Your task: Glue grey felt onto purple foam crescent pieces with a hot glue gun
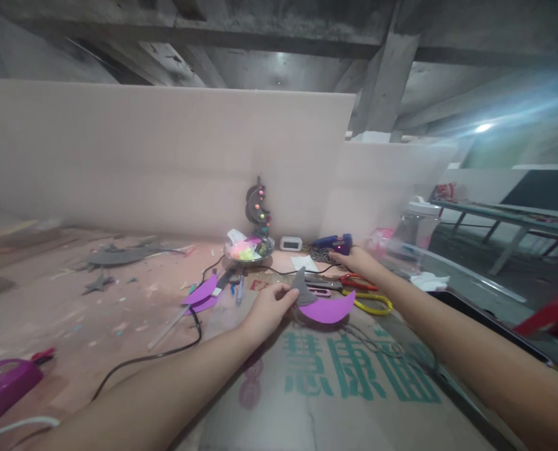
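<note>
My left hand (273, 305) pinches a curved grey piece (302, 289), which looks like felt, between thumb and fingers. Joined to or overlapping its lower end is a purple crescent (328, 309), held just above the cardboard. Farther back on the right, my right hand (354, 262) is closed at the near end of a blue glue gun (330, 242) with a small red light. The hand partly covers the glue gun's handle. Beneath its nozzle sits a coil of grey wire (322, 254). Scissors with red handles (359, 281) and yellow-handled ones (377, 304) lie between my arms.
Printed cardboard (316, 419) covers the table in front. Behind stand a dish of colourful bits (248, 258), a grey crescent ornament (257, 207) and a small digital clock (290, 243). More purple crescents (202, 293), a black cord (151, 356) and a purple tool (10, 388) lie left.
</note>
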A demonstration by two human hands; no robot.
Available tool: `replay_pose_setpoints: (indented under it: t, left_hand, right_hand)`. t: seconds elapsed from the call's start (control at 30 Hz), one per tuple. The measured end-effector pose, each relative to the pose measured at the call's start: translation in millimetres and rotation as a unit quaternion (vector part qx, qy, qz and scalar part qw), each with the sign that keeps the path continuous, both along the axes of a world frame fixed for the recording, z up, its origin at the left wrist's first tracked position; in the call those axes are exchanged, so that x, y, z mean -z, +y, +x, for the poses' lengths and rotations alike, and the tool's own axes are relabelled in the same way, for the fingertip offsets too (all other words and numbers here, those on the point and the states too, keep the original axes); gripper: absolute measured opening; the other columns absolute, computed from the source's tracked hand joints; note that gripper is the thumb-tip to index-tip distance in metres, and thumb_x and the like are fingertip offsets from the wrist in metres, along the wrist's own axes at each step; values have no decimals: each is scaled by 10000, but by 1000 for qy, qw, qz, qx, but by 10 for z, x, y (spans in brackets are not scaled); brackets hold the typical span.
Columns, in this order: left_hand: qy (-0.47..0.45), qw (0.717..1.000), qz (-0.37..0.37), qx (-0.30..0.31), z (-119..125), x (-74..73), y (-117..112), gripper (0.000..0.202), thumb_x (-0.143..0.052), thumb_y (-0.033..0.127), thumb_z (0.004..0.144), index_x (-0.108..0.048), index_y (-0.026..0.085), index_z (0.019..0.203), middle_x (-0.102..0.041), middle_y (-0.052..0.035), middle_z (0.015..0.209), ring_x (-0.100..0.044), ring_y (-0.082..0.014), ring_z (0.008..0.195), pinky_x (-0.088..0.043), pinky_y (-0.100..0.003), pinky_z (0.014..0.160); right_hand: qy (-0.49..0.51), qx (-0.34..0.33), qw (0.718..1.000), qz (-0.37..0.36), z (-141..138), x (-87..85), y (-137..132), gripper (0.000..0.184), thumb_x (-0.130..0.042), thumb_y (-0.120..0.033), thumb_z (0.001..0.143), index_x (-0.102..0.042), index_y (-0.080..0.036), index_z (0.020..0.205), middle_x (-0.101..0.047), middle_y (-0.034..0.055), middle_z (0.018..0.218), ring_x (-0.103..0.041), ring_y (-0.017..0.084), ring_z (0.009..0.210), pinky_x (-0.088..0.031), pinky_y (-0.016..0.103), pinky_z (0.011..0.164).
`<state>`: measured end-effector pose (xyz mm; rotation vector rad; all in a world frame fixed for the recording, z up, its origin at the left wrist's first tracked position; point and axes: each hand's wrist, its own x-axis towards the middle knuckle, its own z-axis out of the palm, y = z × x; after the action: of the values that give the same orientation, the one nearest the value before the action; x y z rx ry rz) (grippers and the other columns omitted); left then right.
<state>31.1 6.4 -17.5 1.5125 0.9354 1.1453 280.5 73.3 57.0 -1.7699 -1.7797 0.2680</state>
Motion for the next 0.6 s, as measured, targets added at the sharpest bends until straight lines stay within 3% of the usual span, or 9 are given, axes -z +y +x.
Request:
replay_pose_setpoints:
  t: [0.07, 0.13, 0.23, 0.3, 0.37, 0.47, 0.6]
  left_hand:
    - [-9, 1000, -9, -6, 6, -3, 7, 289, -594, 436, 776, -518, 173, 683, -508, 45, 527, -452, -101, 486, -332, -228, 506]
    - [-22, 999, -21, -13, 8, -10, 14, 294, -591, 445, 771, -503, 178, 685, -519, 43, 524, -466, -102, 480, -351, -229, 509]
    - [-42, 998, -44, -25, 3, -30, 17, 300, -605, 455, 747, -493, 180, 703, -569, 24, 572, -505, -105, 491, -376, -227, 509]
    - [-52, 997, -56, -30, -6, -48, 12, 307, -619, 452, 732, -477, 182, 697, -601, 7, 609, -524, -106, 503, -391, -226, 513]
    - [-58, 996, -60, -30, -19, -64, 2, 309, -629, 447, 725, -476, 181, 693, -609, 5, 617, -531, -106, 512, -403, -225, 522]
    - [-56, 996, -60, -26, -45, -84, -7, 287, -649, 419, 727, -517, 166, 694, -599, 13, 602, -532, -100, 532, -403, -214, 541]
    - [-42, 997, -70, -12, -75, -97, 0, 261, -651, 389, 746, -555, 154, 683, -579, 21, 565, -524, -96, 528, -401, -209, 543]
  right_hand:
    - [15, -4, 1000, 11, 2, -87, -166, 326, -612, -454, 784, -645, -145, 686, -633, 46, 550, -587, 176, 550, -407, 256, 512]
    - [34, -18, 999, 27, 9, -124, -337, 307, -575, -440, 815, -663, -149, 770, -686, 61, 660, -632, 183, 634, -459, 255, 579]
    - [84, -60, 993, 56, 1, -89, -599, 296, -525, -409, 856, -653, -176, 984, -729, 73, 885, -680, 185, 785, -519, 271, 714]
    - [145, -98, 982, 70, -30, -28, -775, 273, -558, -404, 837, -648, -183, 969, -727, 82, 938, -687, 189, 784, -538, 298, 735]
    - [176, -120, 974, 74, -81, 46, -940, 260, -597, -405, 808, -649, -178, 925, -725, 76, 887, -681, 184, 721, -548, 311, 714]
    - [147, -127, 980, 38, -163, 178, -1132, 293, -577, -448, 822, -662, -178, 899, -712, 58, 774, -670, 191, 698, -544, 326, 721]
    - [112, -80, 990, 6, -213, 362, -1269, 338, -565, -508, 815, -673, -187, 805, -692, 53, 680, -668, 224, 676, -545, 350, 688]
